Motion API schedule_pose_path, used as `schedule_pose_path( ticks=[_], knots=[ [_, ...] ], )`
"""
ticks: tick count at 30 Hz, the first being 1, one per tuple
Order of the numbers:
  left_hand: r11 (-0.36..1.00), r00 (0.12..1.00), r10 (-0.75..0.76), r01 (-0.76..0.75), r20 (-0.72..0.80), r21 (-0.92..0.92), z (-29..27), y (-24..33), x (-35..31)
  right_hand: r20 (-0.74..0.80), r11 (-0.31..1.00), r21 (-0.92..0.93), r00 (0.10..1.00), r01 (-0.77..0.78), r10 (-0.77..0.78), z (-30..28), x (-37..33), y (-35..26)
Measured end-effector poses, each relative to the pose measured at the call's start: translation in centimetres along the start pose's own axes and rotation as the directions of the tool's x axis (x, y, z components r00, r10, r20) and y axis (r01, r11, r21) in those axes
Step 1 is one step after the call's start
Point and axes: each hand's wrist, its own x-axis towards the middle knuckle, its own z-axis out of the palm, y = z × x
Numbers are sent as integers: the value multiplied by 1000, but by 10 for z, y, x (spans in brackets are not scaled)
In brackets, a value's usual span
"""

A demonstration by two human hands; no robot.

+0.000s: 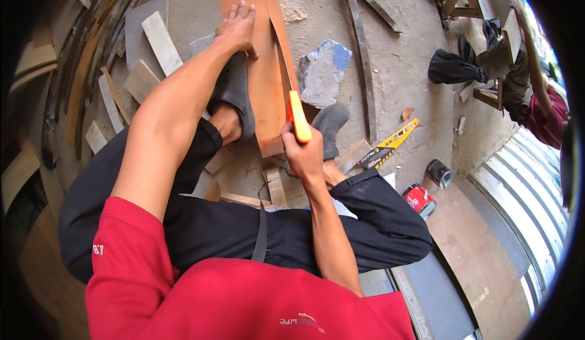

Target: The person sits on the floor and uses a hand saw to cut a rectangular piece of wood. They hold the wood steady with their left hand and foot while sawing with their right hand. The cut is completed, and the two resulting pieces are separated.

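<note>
The brown board (263, 90) lies low over the floor (402, 66), between the person's two feet. The left hand (236, 30) is spread flat on top of it, near the far left corner, with no thing held in it. The right hand (304, 154) is curled tight around the handle of the saw (298, 117), at the board's right edge, closer to the near end. A thin strip (281, 38) runs along that edge, with a dark gap beside it. The blade seems to sit in the gap, but it is too thin to see well.

The left shoe (234, 99) covers a bit of the board's left edge. I cannot tell how hard it pushes down. The right shoe (332, 127) is just past the right edge, near the saw handle. A rough stone block (326, 75) is beside that edge too.

Some things could go wrong. If the board rocks, the blade could hop out and nick the left hand. If the gap pinches shut, the saw could get stuck and then jerk. The strip looks skinny, so a sideways twist could snap it. A slip toward the person could hit the right shoe or leg.
</note>
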Motion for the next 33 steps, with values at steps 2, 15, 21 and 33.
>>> schedule_pose_path(
  ticks=[2, 15, 21, 33],
  knots=[
    [1000, 1000, 7, -7, -12, -19, 3, -6, -1, 15, 1000, -15, 1000, 1, -1, -9, -29, -2],
    [1000, 1000, -12, 12, 23, -7, -5, 3, -1, 49, 998, 62, 999, 2, -5, -27, -64, 15],
    [1000, 999, 17, -17, -30, -2, 14, -13, 5, 34, 999, 15, 998, -49, 48, -20, -37, 15],
    [999, 999, 34, -34, 3, -15, 0, -1, 6, 90, 981, -20, 978, 193, -191, -52, -71, 27]
  ],
)
